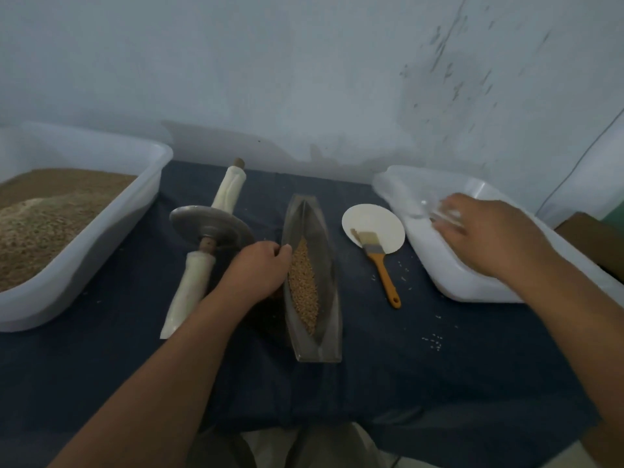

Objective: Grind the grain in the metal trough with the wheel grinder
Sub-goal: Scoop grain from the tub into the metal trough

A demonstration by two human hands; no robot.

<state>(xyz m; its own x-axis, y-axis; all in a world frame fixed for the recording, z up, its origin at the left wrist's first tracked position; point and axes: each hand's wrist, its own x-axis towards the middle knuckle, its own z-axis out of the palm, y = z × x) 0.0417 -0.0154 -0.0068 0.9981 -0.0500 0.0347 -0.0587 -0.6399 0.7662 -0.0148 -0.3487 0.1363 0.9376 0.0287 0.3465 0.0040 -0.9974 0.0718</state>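
The metal trough (329, 298) sits straight ahead of you on the dark cloth, with grain (304, 285) heaped along its groove. It is narrow and looks tippy. If you set the wheel in off-line or let go of the rim, I'd expect it to rock and spill. Your left hand (260, 268) curls over the trough's left rim, steadying it. Just beyond, the wheel grinder (211, 228) lies on the cloth, untouched. Farther right, your right hand (489, 238) reaches over the white tub (456, 285) — blurred, something clear at the fingertips; whether it grips, I cannot tell.
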